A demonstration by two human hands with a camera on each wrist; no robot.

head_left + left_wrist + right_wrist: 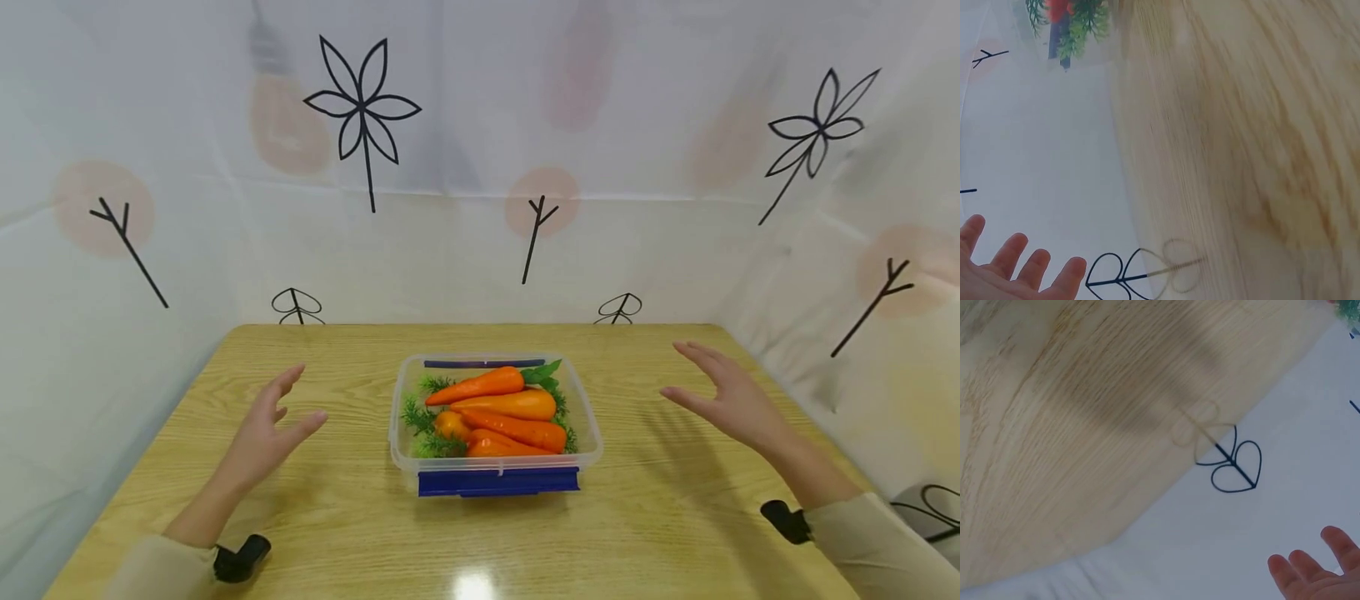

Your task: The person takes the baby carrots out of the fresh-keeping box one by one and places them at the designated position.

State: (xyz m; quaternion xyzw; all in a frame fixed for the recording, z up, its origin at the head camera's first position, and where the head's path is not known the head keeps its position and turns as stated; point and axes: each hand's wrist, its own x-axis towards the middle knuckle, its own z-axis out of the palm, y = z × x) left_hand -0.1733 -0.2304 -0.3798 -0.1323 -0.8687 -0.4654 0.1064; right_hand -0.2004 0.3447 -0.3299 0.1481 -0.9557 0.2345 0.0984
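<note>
A clear plastic container [402, 417] with a blue front latch [498, 482] stands in the middle of the wooden table. Inside it lie several orange carrots [517, 405] with green leafy sprigs [420, 414] around them; a small round orange piece [452, 426] sits at their left. To the left of the container my left hand [266, 433] hovers, fingers relaxed and holding nothing. My right hand [731, 400] is held off to the right, its fingers extended and touching nothing. Each wrist view shows only fingertips of its hand, with a corner of the container's contents in the left one.
The wooden table [337, 533] has rounded far corners and ends at a pale curtain [450, 250] printed with flowers and twigs. Black wrist straps [242, 558] sit at both sleeves. A bright light reflection lies on the near table surface.
</note>
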